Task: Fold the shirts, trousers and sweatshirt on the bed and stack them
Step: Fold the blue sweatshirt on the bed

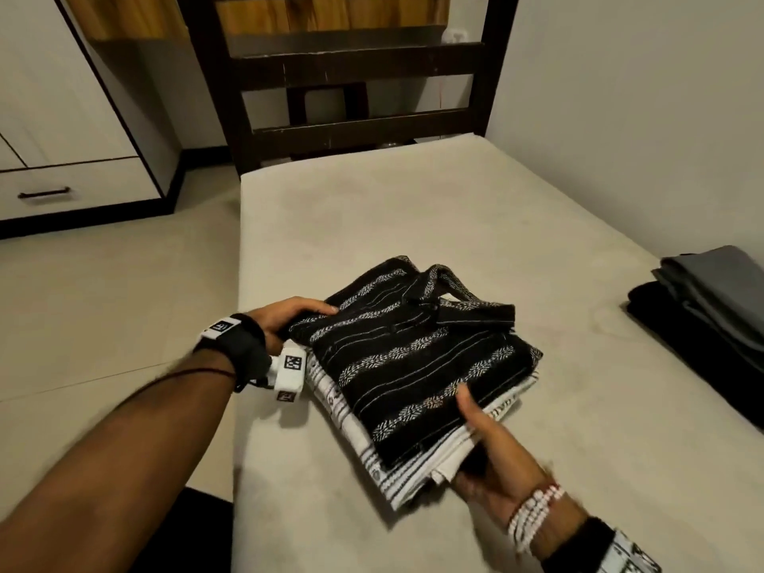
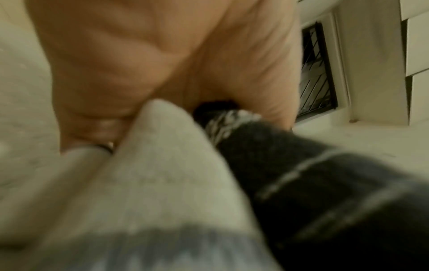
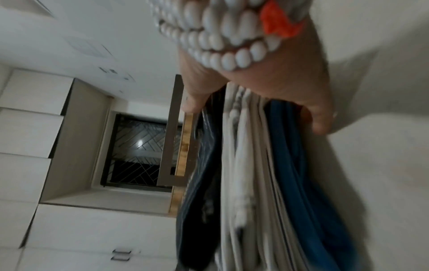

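Both hands are clamping a small stack of folded clothes at its opposite edges, at the centre of the head view. On the left of the frame, the left hand (image 1: 285, 320) is gripping the stack's left edge, thumb lying on top of the black collared shirt with white patterned stripes (image 1: 413, 357) and the other fingers tucked out of sight beneath. Under that shirt, the folded white shirt with thin dark stripes (image 1: 397, 477) is showing along the lower edge. Right of centre, the right hand (image 1: 492, 452) is pinching the near right corner, thumb pressing on the black cloth and fingers curling under the pile; the right wrist view is showing a blue folded garment (image 3: 292, 165) at the bottom of what it is holding. All of this is sitting on or just above the pale beige mattress (image 1: 413, 208); which one I cannot tell.

At the right edge of the frame, a second pile is lying: a grey folded garment (image 1: 719, 283) on a black one (image 1: 678, 324).

To carry the stack well, I judge both hands should be keeping level and squeezing evenly, so the layers are not sliding or unfolding.
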